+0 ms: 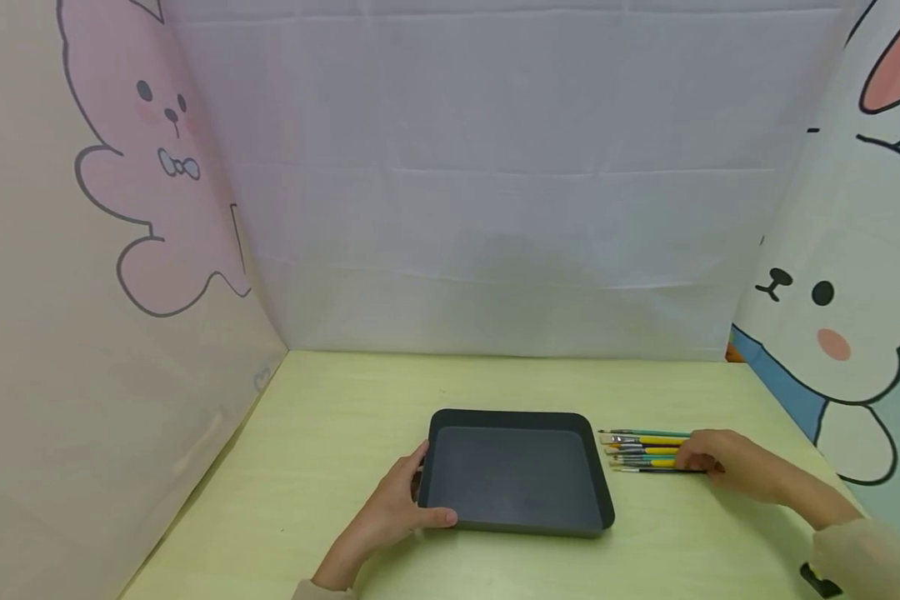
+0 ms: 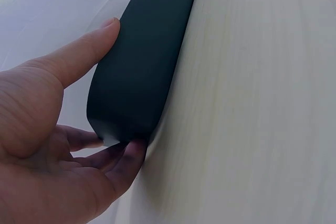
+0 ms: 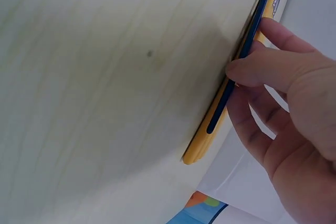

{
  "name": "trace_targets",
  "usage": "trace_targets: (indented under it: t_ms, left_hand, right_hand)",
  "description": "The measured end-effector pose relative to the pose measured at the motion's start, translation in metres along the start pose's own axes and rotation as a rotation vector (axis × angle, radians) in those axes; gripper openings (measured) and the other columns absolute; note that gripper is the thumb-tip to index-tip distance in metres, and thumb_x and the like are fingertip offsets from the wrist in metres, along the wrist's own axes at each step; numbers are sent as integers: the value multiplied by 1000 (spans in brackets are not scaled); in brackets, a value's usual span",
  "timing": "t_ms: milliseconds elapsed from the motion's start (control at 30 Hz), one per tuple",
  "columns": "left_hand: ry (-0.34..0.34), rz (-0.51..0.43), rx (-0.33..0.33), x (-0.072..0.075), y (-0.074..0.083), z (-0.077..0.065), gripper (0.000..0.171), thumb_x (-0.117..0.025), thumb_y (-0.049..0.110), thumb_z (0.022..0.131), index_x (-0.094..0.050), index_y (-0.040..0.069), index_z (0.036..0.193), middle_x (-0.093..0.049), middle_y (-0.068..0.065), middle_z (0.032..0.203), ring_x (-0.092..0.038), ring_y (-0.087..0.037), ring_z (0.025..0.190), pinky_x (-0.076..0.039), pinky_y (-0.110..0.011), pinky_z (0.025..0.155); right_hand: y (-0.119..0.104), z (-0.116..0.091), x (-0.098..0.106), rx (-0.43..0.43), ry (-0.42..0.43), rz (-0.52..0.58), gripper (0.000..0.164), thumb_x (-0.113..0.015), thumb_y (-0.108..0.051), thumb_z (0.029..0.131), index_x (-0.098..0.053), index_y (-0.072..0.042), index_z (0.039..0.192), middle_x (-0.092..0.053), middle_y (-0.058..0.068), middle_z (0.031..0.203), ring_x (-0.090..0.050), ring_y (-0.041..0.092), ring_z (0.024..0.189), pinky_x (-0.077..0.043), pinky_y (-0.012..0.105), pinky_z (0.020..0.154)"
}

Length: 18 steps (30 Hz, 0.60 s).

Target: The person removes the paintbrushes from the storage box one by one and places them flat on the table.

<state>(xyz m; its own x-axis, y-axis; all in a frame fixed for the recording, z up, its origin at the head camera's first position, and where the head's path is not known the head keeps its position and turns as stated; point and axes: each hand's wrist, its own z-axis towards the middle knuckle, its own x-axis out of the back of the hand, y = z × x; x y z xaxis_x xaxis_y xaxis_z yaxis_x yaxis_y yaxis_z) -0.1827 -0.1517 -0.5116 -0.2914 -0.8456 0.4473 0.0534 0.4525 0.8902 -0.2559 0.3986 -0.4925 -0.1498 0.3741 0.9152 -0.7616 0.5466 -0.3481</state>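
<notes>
A dark grey rectangular baking tray [image 1: 521, 479] lies on the table in the head view. My left hand [image 1: 392, 506] holds its near left corner, thumb along the front wall and fingers bent round the side, as the left wrist view also shows. To the tray's right lies a row of several paintbrushes [image 1: 645, 451], bristle ends toward the tray. Over their handles is my right hand [image 1: 735, 462]. Close up in the right wrist view, its thumb and fingers pinch a dark-handled paintbrush [image 3: 223, 106], with yellow handles [image 3: 197, 150] right behind it.
The pale yellow table [image 1: 345, 417] is walled by a white cloth [image 1: 495, 208] at the back and cartoon-printed sheets [image 1: 855, 333] at both sides. A small black and yellow object [image 1: 819, 581] sits at the lower right, partly covered by the right sleeve.
</notes>
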Motion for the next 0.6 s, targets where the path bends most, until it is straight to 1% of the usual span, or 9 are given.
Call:
trace_targets:
  t_ms: [167,367,533,600]
  left_hand:
    - [-6,-3,-4,-1,0,1,126,-97,37,79,-17,4,170,-34,-31,162,-51,-46,141,-49,-59,108]
    - [0,4,-5,-1,1,1,126,-97,36,78,-17,5,170,-34,-31,163,-51,-46,141,-49,-59,108]
    - [6,3,9,0,2,-3,126,-98,36,78,-18,5,170,-33,-31,163,-50,-48,141,-49,-59,108]
    - [9,-7,9,2,2,-5,126,-98,35,78,-17,5,170,-34,-30,163,-52,-47,140,-49,-58,108]
  right_hand:
    - [2,-2,-5,-9,41,-49,50,-80,24,72,-74,-17,99,-62,-11,91,-50,-3,77,-47,23,61]
    - [0,-2,-6,13,98,-105,47,-86,20,72,-75,-18,98,-62,-11,90,-51,-3,77,-47,23,61]
    - [-8,-1,-4,-33,106,-139,46,-87,16,73,-76,-20,99,-61,-14,89,-51,-4,77,-49,23,62]
    - [-12,1,-2,-53,115,-152,45,-87,16,72,-77,-18,100,-62,-12,90,-54,-3,76,-51,24,62]
